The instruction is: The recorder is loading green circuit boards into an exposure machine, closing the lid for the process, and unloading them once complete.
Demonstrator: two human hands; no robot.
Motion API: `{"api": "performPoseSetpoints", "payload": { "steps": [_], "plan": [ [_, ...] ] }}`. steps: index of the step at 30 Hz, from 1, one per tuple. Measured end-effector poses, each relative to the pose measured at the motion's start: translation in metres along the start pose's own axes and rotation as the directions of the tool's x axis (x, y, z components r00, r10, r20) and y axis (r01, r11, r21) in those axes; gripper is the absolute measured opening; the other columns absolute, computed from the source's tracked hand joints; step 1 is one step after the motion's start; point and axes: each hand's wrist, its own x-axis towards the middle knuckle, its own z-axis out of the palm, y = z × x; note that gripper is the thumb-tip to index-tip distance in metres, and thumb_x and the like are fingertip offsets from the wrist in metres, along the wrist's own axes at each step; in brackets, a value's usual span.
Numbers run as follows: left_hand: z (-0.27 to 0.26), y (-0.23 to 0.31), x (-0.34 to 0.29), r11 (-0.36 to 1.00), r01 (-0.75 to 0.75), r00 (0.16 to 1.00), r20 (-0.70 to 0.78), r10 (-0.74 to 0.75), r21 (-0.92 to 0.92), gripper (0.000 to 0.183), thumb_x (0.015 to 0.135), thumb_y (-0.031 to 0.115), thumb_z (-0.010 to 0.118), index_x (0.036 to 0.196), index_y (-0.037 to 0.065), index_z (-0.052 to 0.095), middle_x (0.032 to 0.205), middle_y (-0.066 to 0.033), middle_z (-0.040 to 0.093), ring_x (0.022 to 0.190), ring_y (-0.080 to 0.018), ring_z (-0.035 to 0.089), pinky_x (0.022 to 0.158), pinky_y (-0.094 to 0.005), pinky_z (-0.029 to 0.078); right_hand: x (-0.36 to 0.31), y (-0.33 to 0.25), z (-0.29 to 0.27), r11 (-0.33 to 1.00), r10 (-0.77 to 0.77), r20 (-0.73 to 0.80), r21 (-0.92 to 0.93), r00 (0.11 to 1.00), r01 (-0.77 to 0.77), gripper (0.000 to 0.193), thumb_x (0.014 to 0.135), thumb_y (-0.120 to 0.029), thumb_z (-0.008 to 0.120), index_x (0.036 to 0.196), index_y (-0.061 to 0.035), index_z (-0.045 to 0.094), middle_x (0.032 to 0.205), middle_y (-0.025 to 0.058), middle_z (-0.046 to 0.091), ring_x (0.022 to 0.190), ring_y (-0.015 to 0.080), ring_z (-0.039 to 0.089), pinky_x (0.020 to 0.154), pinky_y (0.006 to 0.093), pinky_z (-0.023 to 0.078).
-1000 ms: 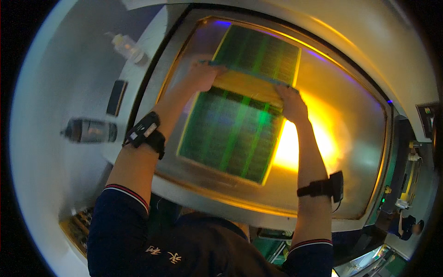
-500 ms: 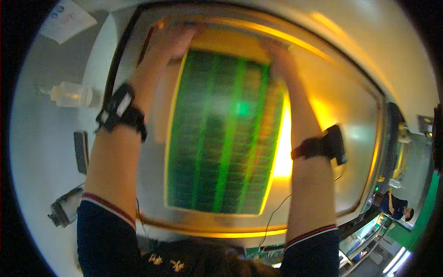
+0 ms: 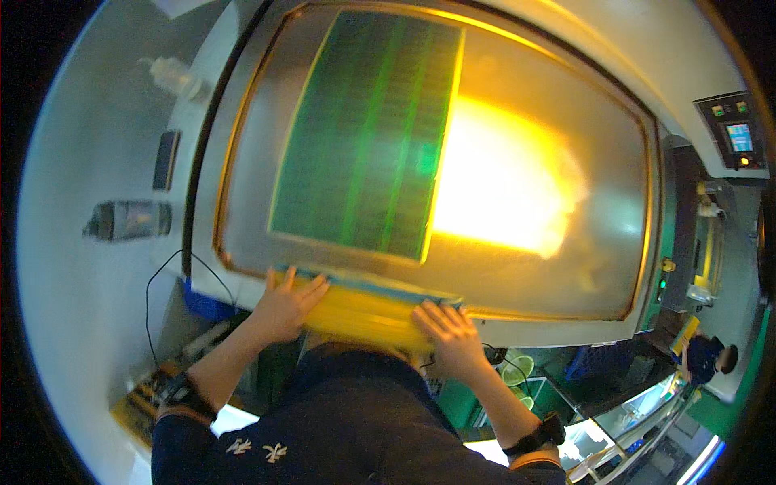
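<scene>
Low in the view, at the near edge of the machine bed, I hold a wide yellow squeegee (image 3: 364, 314) with a blue strip along its far side. My left hand (image 3: 289, 309) grips its left end and my right hand (image 3: 451, 333) its right end, fingers laid over the top. Their undersides are hidden. Just beyond the squeegee lies a large green panel (image 3: 364, 137) with lighter lengthwise stripes, flat on the shiny grey bed (image 3: 533, 287). Neither hand touches the panel. A bright yellow glare covers the bed to the panel's right.
At left are a pale squeeze bottle (image 3: 176, 78), a dark flat block (image 3: 166, 160) and a dark-capped bottle (image 3: 131, 220). A thin black cable (image 3: 148, 303) loops beside the bed. A control panel (image 3: 731, 133) is at right. Another person (image 3: 705, 360) stands far right.
Both hands have come from the panel's far end to the bed's near edge, bringing the squeegee toward me. The panel appears farther up in the view as the view shifts.
</scene>
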Motion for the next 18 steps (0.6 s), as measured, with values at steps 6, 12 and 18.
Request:
{"api": "performPoseSetpoints", "payload": {
  "steps": [6, 12, 18],
  "plan": [
    [-0.130, -0.071, 0.128, 0.964, 0.088, 0.845, -0.495, -0.205, -0.249, 0.065, 0.081, 0.009, 0.063, 0.142, 0.026, 0.045, 0.144, -0.0134, 0.048, 0.132, -0.0407, 0.043, 0.102, -0.0661, 0.032, 0.122, 0.126, -0.053, 0.967, 0.059, -0.387, -0.205, 0.920, -0.148, 0.062, 0.077, 0.000, 0.055, 0.137, -0.0148, 0.049, 0.122, 0.0116, 0.057, 0.118, 0.0322, 0.051, 0.102, 0.0443, 0.041],
    [-0.248, -0.120, 0.244, 0.960, 0.271, 0.789, -0.554, -0.265, -0.073, 0.077, 0.083, -0.001, 0.054, 0.149, 0.032, 0.031, 0.147, -0.0067, 0.044, 0.134, -0.0396, 0.041, 0.105, -0.0714, 0.027, 0.234, 0.250, -0.110, 0.932, 0.208, -0.378, -0.203, 0.902, -0.300, 0.071, 0.080, 0.005, 0.047, 0.144, -0.0261, 0.042, 0.146, 0.0054, 0.047, 0.134, 0.0263, 0.043, 0.109, 0.0399, 0.040],
    [-0.344, -0.193, 0.357, 0.969, 0.242, 0.693, -0.691, -0.206, -0.045, 0.076, 0.082, 0.000, 0.055, 0.147, 0.031, 0.034, 0.138, -0.0094, 0.053, 0.128, -0.0364, 0.047, 0.102, -0.0689, 0.035, 0.347, 0.367, -0.163, 0.920, 0.197, -0.411, -0.236, 0.890, -0.313, 0.071, 0.083, 0.000, 0.048, 0.146, -0.0304, 0.038, 0.149, 0.0019, 0.042, 0.134, 0.0271, 0.043, 0.112, 0.0420, 0.035]
  ]
}}
